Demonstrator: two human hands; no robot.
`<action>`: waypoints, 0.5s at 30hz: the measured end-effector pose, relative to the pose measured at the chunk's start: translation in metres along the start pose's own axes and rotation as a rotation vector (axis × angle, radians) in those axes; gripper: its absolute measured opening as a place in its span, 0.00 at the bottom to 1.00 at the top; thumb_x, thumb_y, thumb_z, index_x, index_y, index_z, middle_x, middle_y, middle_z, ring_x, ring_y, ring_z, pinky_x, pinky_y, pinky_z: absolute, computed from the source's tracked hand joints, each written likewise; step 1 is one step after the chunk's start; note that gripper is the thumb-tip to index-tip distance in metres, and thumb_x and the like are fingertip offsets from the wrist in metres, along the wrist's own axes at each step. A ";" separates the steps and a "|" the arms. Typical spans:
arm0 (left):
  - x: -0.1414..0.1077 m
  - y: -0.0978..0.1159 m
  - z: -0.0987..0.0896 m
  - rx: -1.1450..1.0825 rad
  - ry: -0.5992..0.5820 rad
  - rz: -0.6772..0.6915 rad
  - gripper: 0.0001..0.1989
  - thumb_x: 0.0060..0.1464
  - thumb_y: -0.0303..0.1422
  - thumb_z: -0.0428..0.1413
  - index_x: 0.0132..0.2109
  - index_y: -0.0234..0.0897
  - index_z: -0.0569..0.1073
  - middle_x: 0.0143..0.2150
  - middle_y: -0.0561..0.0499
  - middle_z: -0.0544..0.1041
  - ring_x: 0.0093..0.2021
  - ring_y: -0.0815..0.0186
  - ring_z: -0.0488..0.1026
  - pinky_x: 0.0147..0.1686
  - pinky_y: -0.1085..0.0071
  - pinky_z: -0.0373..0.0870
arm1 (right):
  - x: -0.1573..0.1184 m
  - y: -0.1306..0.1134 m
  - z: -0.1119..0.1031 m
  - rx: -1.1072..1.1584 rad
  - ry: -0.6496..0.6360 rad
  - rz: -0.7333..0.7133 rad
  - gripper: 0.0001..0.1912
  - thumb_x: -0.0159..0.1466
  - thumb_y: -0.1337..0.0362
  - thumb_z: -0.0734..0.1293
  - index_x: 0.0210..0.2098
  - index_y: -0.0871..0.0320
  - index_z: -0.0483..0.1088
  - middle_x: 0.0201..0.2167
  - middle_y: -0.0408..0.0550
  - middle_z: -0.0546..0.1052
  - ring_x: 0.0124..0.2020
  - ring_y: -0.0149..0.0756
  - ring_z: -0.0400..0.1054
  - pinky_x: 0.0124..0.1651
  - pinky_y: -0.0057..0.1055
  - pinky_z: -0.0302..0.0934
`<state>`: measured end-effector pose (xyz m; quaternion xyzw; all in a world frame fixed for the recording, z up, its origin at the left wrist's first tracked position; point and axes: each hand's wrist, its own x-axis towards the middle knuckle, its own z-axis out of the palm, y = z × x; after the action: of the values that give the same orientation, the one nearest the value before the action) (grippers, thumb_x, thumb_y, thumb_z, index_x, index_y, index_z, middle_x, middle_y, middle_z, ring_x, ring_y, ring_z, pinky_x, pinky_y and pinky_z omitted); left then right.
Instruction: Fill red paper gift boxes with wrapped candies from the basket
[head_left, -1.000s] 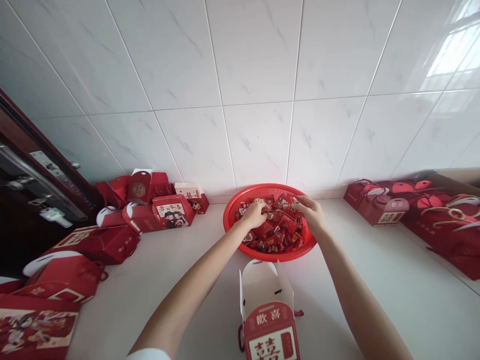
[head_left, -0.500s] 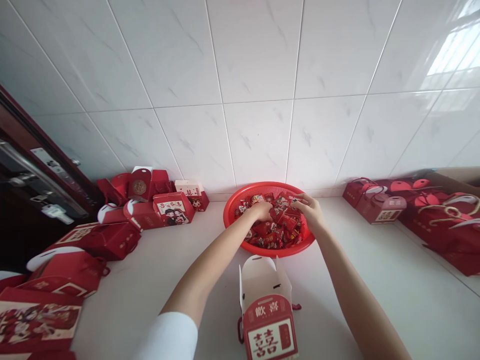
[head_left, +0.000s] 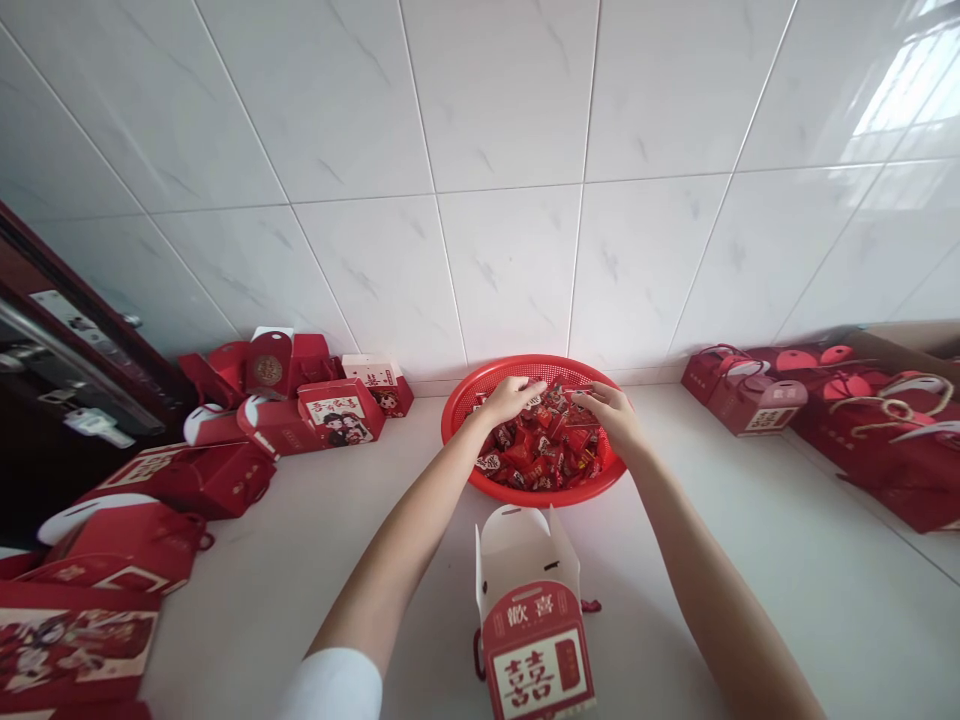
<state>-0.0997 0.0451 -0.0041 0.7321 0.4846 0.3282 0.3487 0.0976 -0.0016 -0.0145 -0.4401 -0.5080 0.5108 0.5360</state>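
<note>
A red plastic basket [head_left: 455, 437] holds many small red wrapped candies [head_left: 541, 452]. Over its left side is my left hand [head_left: 513, 400], its fingers closed around a wrapped candy, partly hidden by the fingers. My right hand [head_left: 613, 412] reaches over the right rim, fingers bent, with a candy wrapper at the fingertips. In front of the basket stands an open red and white gift box [head_left: 536, 640] with its flaps up. Its front carries Chinese characters, and dark red cord handles show at its sides.
Several red gift boxes [head_left: 341, 415] line the left side of the white counter [head_left: 300, 560]. More red boxes [head_left: 757, 400] and red bags with rope handles [head_left: 877, 440] stand on the right. A tiled wall [head_left: 510, 270] rises behind; a door with keys [head_left: 97, 425] is at far left.
My left hand has risen from among the candies toward the back of the basket. My right hand has shifted slightly inward and down. The view has tilted a little.
</note>
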 end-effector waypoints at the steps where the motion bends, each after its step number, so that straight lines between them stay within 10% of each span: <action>1: -0.001 0.001 0.000 -0.015 0.019 0.009 0.27 0.55 0.58 0.52 0.25 0.40 0.57 0.23 0.57 0.59 0.25 0.68 0.59 0.30 0.69 0.56 | 0.000 0.000 0.000 0.010 -0.004 -0.002 0.18 0.49 0.52 0.76 0.34 0.56 0.76 0.35 0.48 0.82 0.37 0.43 0.77 0.40 0.40 0.74; 15: -0.001 0.005 0.007 -0.043 -0.009 0.115 0.30 0.55 0.63 0.49 0.26 0.39 0.59 0.23 0.58 0.57 0.25 0.70 0.56 0.28 0.71 0.55 | 0.002 -0.002 -0.005 0.164 -0.225 0.114 0.18 0.51 0.52 0.78 0.36 0.55 0.78 0.37 0.48 0.81 0.40 0.43 0.77 0.41 0.37 0.75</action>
<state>-0.0919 0.0415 -0.0040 0.7526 0.4329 0.3546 0.3471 0.1027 0.0001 -0.0130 -0.3628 -0.4956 0.6262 0.4803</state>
